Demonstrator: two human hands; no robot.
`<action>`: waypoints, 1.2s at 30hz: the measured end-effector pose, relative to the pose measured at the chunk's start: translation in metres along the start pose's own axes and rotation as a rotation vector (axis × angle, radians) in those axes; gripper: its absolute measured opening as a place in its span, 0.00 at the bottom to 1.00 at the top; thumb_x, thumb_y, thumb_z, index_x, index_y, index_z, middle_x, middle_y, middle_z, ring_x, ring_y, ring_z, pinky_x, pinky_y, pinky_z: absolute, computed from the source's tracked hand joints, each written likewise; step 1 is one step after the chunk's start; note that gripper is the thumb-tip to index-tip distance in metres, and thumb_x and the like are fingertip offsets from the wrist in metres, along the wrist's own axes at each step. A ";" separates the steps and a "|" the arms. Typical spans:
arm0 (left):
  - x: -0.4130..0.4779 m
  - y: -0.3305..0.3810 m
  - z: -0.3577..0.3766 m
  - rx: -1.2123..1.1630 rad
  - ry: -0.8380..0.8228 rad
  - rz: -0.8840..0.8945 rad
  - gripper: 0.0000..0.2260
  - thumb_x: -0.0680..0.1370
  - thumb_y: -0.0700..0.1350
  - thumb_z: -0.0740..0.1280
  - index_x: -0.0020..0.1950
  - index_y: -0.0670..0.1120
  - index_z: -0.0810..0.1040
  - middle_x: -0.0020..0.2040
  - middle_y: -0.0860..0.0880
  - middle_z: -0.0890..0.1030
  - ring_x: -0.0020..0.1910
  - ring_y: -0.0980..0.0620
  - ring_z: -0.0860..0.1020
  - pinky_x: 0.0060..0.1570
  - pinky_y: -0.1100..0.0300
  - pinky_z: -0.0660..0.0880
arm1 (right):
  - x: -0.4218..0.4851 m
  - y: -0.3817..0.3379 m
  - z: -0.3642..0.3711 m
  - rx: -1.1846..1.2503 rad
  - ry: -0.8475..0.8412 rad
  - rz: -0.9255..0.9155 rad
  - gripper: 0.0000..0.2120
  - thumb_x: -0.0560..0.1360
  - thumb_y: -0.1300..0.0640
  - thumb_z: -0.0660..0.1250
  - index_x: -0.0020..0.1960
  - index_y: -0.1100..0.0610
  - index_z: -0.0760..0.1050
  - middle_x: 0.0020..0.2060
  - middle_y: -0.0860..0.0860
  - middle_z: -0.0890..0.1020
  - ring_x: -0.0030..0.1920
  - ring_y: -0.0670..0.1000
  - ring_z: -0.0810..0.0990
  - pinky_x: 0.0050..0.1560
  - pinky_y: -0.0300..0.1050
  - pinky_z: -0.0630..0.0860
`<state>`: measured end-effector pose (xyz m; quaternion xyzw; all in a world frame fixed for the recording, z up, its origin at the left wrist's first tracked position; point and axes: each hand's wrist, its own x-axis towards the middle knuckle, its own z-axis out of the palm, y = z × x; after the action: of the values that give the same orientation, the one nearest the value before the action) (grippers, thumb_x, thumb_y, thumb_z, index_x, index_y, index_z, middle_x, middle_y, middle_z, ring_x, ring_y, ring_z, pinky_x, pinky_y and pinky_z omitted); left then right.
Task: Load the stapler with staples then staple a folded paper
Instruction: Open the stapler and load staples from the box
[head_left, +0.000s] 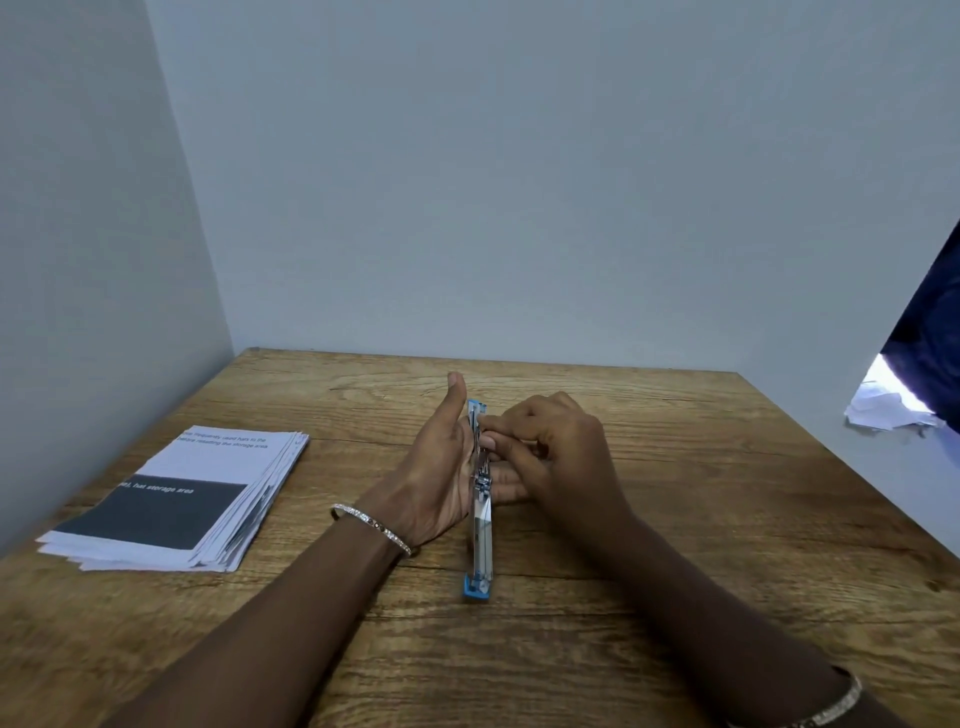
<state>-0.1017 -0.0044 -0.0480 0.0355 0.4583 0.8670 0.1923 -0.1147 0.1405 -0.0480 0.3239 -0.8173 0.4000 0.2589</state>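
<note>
A blue and silver stapler (480, 540) lies swung fully open in a long line on the wooden table (675, 519), its metal staple channel facing up. My left hand (441, 467) cups its far half from the left, thumb pointing away, fingers under it. My right hand (556, 452) reaches in from the right, fingertips pinched together at the channel near the far end; whether they hold staples is too small to tell. A stack of folded printed papers (176, 504) lies at the left.
Grey walls close the table in at the left and back. At the right edge hang a dark blue cloth (935, 332) and some crumpled white paper (883, 410). Both wrists wear thin bangles.
</note>
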 end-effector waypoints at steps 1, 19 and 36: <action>0.000 0.000 0.001 0.001 -0.004 -0.002 0.41 0.79 0.71 0.50 0.62 0.34 0.78 0.54 0.33 0.84 0.48 0.39 0.86 0.50 0.44 0.83 | 0.000 0.000 0.001 -0.009 -0.002 0.015 0.09 0.75 0.59 0.74 0.55 0.54 0.86 0.40 0.49 0.84 0.45 0.52 0.77 0.46 0.48 0.73; 0.001 0.019 -0.022 -0.361 0.230 0.215 0.25 0.82 0.65 0.55 0.56 0.41 0.65 0.42 0.32 0.85 0.39 0.38 0.86 0.38 0.44 0.84 | 0.002 -0.011 -0.010 -0.102 -0.301 -0.155 0.28 0.64 0.59 0.69 0.64 0.50 0.77 0.56 0.47 0.79 0.57 0.51 0.73 0.58 0.50 0.72; 0.000 0.008 -0.008 -0.073 0.079 0.183 0.30 0.80 0.68 0.50 0.65 0.44 0.71 0.67 0.32 0.74 0.61 0.36 0.78 0.67 0.39 0.72 | 0.000 -0.005 -0.002 0.293 -0.057 0.123 0.05 0.76 0.55 0.72 0.49 0.55 0.82 0.40 0.48 0.86 0.42 0.46 0.83 0.43 0.45 0.78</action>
<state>-0.1061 -0.0141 -0.0463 0.0358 0.4283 0.8979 0.0953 -0.1102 0.1398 -0.0445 0.3186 -0.7755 0.5209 0.1607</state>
